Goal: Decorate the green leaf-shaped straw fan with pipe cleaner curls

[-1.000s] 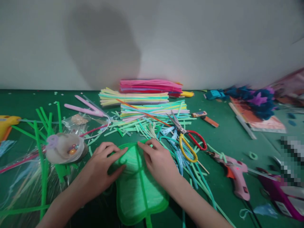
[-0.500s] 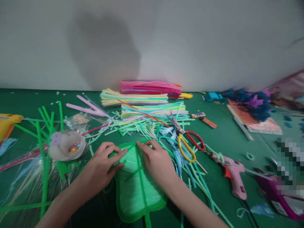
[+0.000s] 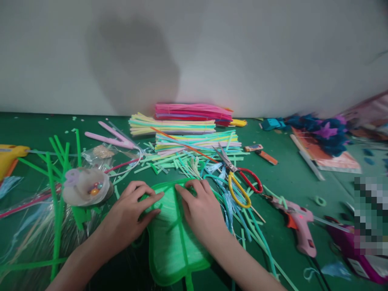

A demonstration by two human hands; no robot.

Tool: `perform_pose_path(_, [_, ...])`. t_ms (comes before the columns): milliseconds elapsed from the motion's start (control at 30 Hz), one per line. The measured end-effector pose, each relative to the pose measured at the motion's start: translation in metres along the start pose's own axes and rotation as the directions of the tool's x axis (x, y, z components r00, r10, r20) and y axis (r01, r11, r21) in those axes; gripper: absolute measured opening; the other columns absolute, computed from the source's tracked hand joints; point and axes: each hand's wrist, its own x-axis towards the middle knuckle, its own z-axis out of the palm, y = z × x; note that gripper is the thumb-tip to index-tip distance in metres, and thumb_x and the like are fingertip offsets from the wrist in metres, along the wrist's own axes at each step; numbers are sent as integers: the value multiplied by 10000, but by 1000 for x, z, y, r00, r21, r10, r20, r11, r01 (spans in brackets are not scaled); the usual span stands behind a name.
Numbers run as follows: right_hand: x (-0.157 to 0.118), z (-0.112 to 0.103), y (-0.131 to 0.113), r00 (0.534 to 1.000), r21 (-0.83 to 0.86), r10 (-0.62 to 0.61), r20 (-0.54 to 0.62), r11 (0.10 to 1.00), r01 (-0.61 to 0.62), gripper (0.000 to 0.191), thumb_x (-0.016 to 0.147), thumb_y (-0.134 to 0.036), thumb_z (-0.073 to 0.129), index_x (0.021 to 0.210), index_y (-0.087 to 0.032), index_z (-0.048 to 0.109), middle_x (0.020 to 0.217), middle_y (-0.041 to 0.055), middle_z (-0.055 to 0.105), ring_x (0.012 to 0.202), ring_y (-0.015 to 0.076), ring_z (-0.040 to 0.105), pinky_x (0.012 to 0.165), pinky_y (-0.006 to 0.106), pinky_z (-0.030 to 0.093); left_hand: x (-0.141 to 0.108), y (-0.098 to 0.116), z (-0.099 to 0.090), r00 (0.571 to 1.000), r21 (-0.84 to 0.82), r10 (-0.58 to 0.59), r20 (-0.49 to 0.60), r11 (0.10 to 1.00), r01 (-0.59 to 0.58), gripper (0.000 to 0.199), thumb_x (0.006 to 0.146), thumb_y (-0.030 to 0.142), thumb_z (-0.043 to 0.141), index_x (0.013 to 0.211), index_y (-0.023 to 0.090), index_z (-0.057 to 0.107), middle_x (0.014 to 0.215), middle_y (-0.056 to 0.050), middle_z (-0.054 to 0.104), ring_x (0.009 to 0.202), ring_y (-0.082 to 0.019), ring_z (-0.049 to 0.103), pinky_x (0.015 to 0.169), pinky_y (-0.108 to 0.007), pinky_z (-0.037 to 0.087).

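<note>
A large green leaf shape (image 3: 168,246), made of fuzzy pipe-cleaner stems with a thicker rim and a central rib, lies in front of me. At its upper left edge is my left hand (image 3: 130,214), thumb and index finger on the face and the other fingers curled about the rim. My right hand (image 3: 204,210) grips the top right edge, its index fingertip on the upper end of the rib. Some of its fingers are hidden behind the edge. The leaf's short stem (image 3: 189,281) points toward me.
Red-and-yellow-handled scissors (image 3: 239,178) and a pink glue gun (image 3: 303,230) lie to the right. Bundles of pipe cleaners (image 3: 194,111) rest near the wall. Left stand a cup of beads (image 3: 86,188) and loose green stems (image 3: 56,218). A yellow tool (image 3: 12,155) sits far left.
Both hands stay on the leaf at nearly the same spots. The right hand's fingers have shifted slightly, and the whole view has moved a touch.
</note>
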Motion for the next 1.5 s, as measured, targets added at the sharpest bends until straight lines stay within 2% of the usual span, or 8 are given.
perform_pose_path(133, [-1, 1, -1, 999, 36, -11, 47, 999, 9, 456, 879, -43, 475, 1292, -179, 610, 1110, 140, 596, 995, 275, 520, 875, 425, 499, 2, 1, -1, 999, -3, -22, 28, 1000, 22, 322, 934, 323, 556, 1236, 258, 646, 1074, -89, 633, 1098, -262, 488, 908, -425, 489])
perform_pose_path(267, [-8, -9, 7, 995, 214, -42, 92, 977, 21, 548, 820, 45, 410, 1302, -150, 584, 1097, 138, 598, 1001, 253, 538, 872, 410, 516, -4, 2, -21, 999, 14, -38, 13, 999, 38, 393, 909, 411, 587, 1278, 279, 607, 1098, -73, 659, 1119, -270, 529, 917, -410, 492])
perform_pose_path(467, [-35, -48, 33, 974, 487, -86, 209, 873, -27, 474, 881, 15, 388, 1197, -233, 639, 1086, 84, 624, 998, 191, 597, 871, 345, 520, -49, -1, -48, 973, 45, -222, 65, 975, 219, 235, 932, 461, 521, 1051, 338, 682, 985, 3, 684, 887, -188, 663, 788, -306, 527])
perform_pose_path(667, [-51, -47, 47, 956, 473, -59, 286, 877, -87, 380, 950, -67, 396, 1148, -257, 659, 1057, 70, 630, 972, 181, 614, 860, 344, 523, -77, 9, -29, 951, 78, -300, 79, 953, 294, 327, 848, 559, 606, 1059, 321, 680, 1065, -32, 660, 960, -239, 661, 798, -363, 547])
perform_pose_path(933, [-57, -38, 35, 960, 425, -110, 257, 905, -10, 404, 914, -22, 406, 1133, -247, 661, 1027, 74, 644, 960, 203, 615, 842, 367, 545, -82, 35, -9, 950, 94, -311, 39, 947, 307, 174, 862, 349, 644, 1009, 256, 639, 1042, -57, 625, 954, -259, 623, 810, -411, 534])
perform_pose_path(1167, [-57, -38, 30, 964, 344, -120, 239, 938, 32, 413, 894, -5, 415, 1153, -232, 644, 1026, 82, 639, 944, 225, 604, 827, 409, 548, -91, 30, -17, 949, 131, -286, -132, 944, 303, 283, 915, 406, 558, 1169, 287, 599, 1091, -54, 638, 1030, -246, 615, 925, -402, 489])
perform_pose_path(1367, [-56, -38, 28, 964, 308, -128, 234, 950, 51, 336, 940, -81, 429, 1157, -230, 639, 1027, 84, 638, 945, 237, 604, 837, 447, 538, -90, 12, -29, 843, 359, -479, -243, 763, 537, 298, 943, 430, 437, 1091, 235, 607, 863, -66, 652, 804, -259, 645, 670, -353, 490])
perform_pose_path(1500, [-55, -37, 24, 968, 304, -139, 210, 950, 71, 321, 946, -96, 447, 1166, -230, 639, 1018, 82, 645, 945, 232, 608, 839, 433, 536, -84, 4, -27, 794, 320, -565, -224, 727, 607, 207, 886, 406, 494, 891, 234, 609, 635, 7, 568, 603, -198, 588, 531, -274, 400])
